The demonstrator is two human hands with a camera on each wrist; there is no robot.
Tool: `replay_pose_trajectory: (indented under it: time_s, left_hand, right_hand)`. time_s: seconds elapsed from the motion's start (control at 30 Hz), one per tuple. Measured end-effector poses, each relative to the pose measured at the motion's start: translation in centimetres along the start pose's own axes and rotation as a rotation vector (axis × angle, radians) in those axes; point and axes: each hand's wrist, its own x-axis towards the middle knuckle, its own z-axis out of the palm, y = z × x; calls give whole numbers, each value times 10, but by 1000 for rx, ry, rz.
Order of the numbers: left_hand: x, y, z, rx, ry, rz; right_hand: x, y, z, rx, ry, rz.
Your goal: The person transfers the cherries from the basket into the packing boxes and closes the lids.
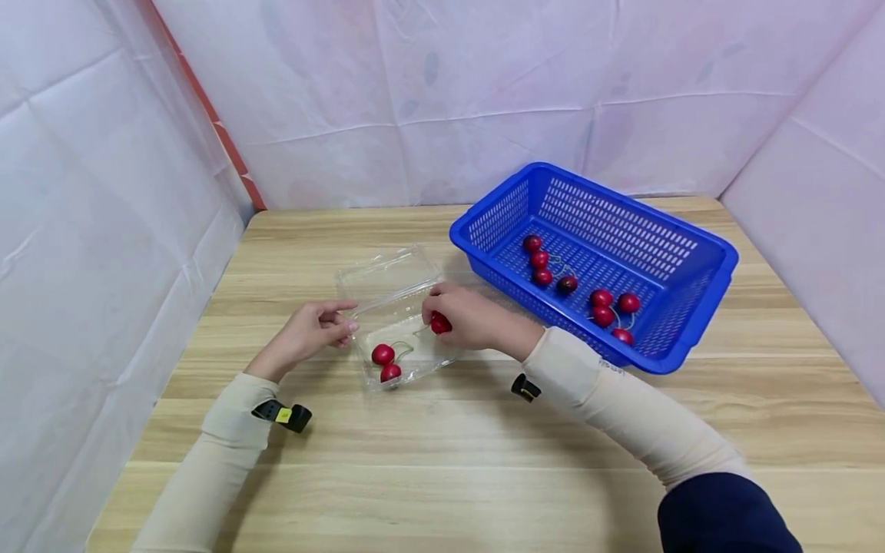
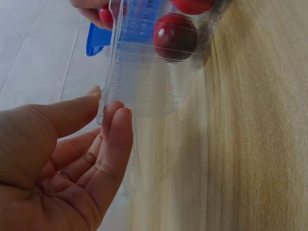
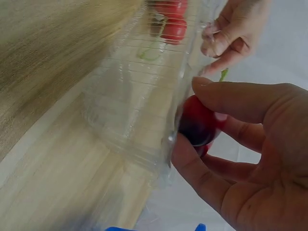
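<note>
My right hand (image 1: 462, 316) holds a dark red cherry (image 3: 199, 120) between thumb and fingers, at the rim of a clear plastic clamshell box (image 1: 408, 338). Part of another red fruit shows behind that cherry in the right wrist view. Two cherries (image 1: 383, 354) with green stems lie at the box's near left end. On the box's left side, my left hand (image 1: 311, 332) pinches the rim, thumb on one side and fingertips on the other in the left wrist view. The clear lid (image 1: 387, 274) stands open on the far side.
A blue perforated plastic basket (image 1: 698, 307) stands at the back right, just beyond my right forearm. Several cherries (image 1: 601, 298) lie in it in two groups. The wooden table (image 1: 415, 476) is bounded by pale cloth walls (image 1: 484, 100) behind and at both sides.
</note>
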Motion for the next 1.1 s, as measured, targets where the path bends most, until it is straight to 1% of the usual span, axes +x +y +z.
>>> replay_pose_trajectory:
  time_s: [0.17, 0.3, 0.53, 0.67, 0.8, 0.97, 1.1]
  left_hand:
    - [1, 1, -1, 18, 5, -2]
    - [1, 1, 0, 12, 1, -3]
    - [1, -2, 0, -7, -5, 23]
    - [2, -2, 1, -13, -9, 22]
    - [2, -1, 1, -12, -9, 14]
    - [2, 0, 1, -6, -14, 7]
    - [2, -1, 1, 0, -15, 10]
  right_hand:
    - [5, -2, 2, -41, -42, 3]
    - [8, -2, 5, -52, -77, 14]
    - [11, -5, 8, -86, -87, 26]
    - [13, -7, 11, -102, -101, 41]
    - [12, -7, 12, -84, -113, 60]
    - [10, -9, 9, -49, -130, 81]
    - [8, -11, 4, -31, -114, 61]
